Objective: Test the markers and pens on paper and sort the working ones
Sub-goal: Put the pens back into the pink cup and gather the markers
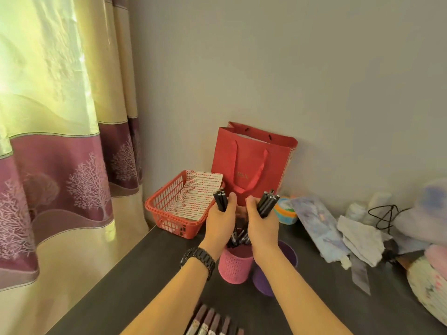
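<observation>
Dark desk (135,281) beside the curtain (60,165) is carrying a pink cup (234,268) holding more pens. Left hand (221,221) and right hand (262,226) are each clenching a fistful of black pens (220,201) above it; best laying both fistfuls flat, apart, then testing singly.

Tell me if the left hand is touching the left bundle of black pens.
Touching. The head view shows the left hand gripping the left bundle of black pens, their ends sticking out above it.

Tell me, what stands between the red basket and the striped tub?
In the head view, a red paper bag stands there; before it, the left hand and right hand each grip black pens.
</observation>
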The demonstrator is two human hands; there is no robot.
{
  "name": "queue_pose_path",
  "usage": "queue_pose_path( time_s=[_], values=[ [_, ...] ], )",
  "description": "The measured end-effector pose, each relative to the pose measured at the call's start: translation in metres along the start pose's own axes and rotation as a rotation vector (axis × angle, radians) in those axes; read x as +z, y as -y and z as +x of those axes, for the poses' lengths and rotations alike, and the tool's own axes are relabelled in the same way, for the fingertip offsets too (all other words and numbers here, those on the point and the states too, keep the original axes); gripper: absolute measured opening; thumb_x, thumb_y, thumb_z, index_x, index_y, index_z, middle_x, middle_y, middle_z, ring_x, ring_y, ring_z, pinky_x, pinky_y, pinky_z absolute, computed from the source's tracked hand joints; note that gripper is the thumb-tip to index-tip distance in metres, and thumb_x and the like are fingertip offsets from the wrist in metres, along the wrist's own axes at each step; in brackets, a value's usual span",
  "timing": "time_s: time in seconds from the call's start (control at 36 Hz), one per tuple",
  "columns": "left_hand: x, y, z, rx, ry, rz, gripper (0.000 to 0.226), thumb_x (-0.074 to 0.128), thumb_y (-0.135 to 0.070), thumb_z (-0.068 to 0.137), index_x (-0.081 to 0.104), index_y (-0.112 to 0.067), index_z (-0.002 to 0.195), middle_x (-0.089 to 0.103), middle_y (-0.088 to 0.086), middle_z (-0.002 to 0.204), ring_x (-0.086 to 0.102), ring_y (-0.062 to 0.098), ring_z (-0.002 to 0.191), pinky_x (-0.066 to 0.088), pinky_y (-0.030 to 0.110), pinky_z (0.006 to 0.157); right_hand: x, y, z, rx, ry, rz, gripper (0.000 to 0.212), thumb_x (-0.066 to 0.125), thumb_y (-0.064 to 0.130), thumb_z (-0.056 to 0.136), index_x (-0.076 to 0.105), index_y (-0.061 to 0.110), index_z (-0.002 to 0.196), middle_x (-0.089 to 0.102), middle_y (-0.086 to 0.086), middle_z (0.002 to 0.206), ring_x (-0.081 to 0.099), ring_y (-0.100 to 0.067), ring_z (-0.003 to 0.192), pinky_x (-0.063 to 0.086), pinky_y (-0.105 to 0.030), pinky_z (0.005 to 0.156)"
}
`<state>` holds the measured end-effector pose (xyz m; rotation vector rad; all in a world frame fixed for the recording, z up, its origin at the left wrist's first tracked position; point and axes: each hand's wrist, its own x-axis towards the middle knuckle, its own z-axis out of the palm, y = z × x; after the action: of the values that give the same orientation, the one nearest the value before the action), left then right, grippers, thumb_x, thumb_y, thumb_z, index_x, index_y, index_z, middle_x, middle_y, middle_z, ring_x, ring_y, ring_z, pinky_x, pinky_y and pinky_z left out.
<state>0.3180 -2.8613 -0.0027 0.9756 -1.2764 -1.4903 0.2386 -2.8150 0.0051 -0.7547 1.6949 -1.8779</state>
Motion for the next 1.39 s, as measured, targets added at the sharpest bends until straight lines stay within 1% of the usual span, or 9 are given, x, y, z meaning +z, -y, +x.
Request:
queue_pose_path(
  time_s=[0.14,0.33,0.47,0.56,0.69,0.83,0.94,1.11,1.39],
  values=[
    [-0.004,0.011,0.000,-0.056,0.137,-0.012,0.022,0.060,-0.035,0.099,0.072,-0.018,0.106,0.076,0.003,0.103,0.072,0.019,0.099,0.056,0.043,0.094,-0.002,-0.004,-0.001,0.032,0.051,-0.086,0.020,0.077,0.042,0.085,0.068,0.031,0.100,0.072,0.010,0.099,0.067,-0.006,0.093,0.052,-0.025,0.074],
    [-0.011,0.005,-0.010,-0.012,0.208,0.026,0.023,0.057,-0.040,0.100,0.065,-0.024,0.114,0.070,-0.008,0.113,0.067,-0.002,0.095,0.048,0.009,0.072,-0.014,0.005,-0.003,0.014,0.097,-0.162,0.046,0.079,0.049,0.080,0.062,0.026,0.116,0.068,0.017,0.103,0.065,0.001,0.095,0.050,-0.020,0.079],
    [-0.038,-0.016,-0.017,-0.002,0.224,0.124,0.032,0.048,-0.048,0.102,0.051,-0.029,0.128,0.061,-0.004,0.133,0.058,0.008,0.117,0.042,0.026,0.092,-0.032,0.023,-0.014,-0.064,0.082,-0.216,0.023,0.066,0.047,0.089,0.065,0.027,0.102,0.067,0.014,0.100,0.062,-0.004,0.094,0.049,-0.033,0.087],
    [-0.076,-0.022,-0.025,0.044,0.161,0.286,0.045,0.047,-0.062,0.097,0.051,-0.032,0.131,0.060,-0.008,0.133,0.055,0.010,0.122,0.040,0.039,0.109,-0.055,0.030,-0.033,-0.152,0.082,-0.246,0.018,0.064,0.046,0.090,0.056,0.031,0.086,0.063,0.020,0.078,0.060,0.005,0.076,0.040,-0.025,0.072],
    [-0.147,-0.017,-0.050,0.076,0.081,0.702,0.042,0.051,-0.069,0.092,0.056,-0.038,0.118,0.063,-0.017,0.119,0.059,0.007,0.112,0.042,0.026,0.089,-0.095,0.016,-0.088,-0.212,0.158,-0.349,0.016,0.070,0.042,0.089,0.060,0.040,0.102,0.064,0.037,0.099,0.061,0.014,0.095,0.045,-0.009,0.072],
    [-0.186,0.000,-0.082,-0.168,0.221,1.238,0.088,0.046,-0.084,0.082,0.045,-0.020,0.141,0.058,0.003,0.133,0.058,0.020,0.116,0.047,0.037,0.100,-0.111,-0.007,-0.142,0.021,0.399,-0.904,0.050,0.048,0.084,0.076,0.054,0.038,0.095,0.068,0.019,0.086,0.063,0.003,0.080,0.046,-0.024,0.073],
    [-0.176,0.009,-0.109,-0.336,0.332,1.430,0.115,0.040,-0.097,0.070,0.030,-0.015,0.152,0.041,0.012,0.148,0.048,0.030,0.131,0.044,0.044,0.105,-0.099,-0.024,-0.168,0.154,0.538,-1.381,0.084,0.026,0.096,0.071,0.057,0.025,0.105,0.068,-0.002,0.113,0.064,-0.024,0.105,0.047,-0.036,0.079],
    [-0.147,0.015,-0.136,-0.280,0.272,1.601,0.109,0.048,-0.089,0.076,0.031,-0.012,0.150,0.035,0.012,0.152,0.039,0.035,0.139,0.040,0.046,0.110,-0.057,-0.040,-0.179,0.204,0.464,-1.421,0.107,0.024,0.097,0.071,0.046,0.014,0.135,0.060,-0.009,0.134,0.059,-0.031,0.121,0.048,-0.040,0.088],
    [-0.131,0.006,-0.147,-0.282,0.263,1.630,0.096,0.057,-0.076,0.082,0.032,-0.014,0.150,0.036,0.009,0.151,0.041,0.032,0.139,0.041,0.041,0.108,-0.023,-0.046,-0.177,0.320,0.453,-1.412,0.098,0.054,0.086,0.070,0.038,0.016,0.136,0.056,-0.006,0.135,0.058,-0.025,0.121,0.037,-0.035,0.076]
  ],
)
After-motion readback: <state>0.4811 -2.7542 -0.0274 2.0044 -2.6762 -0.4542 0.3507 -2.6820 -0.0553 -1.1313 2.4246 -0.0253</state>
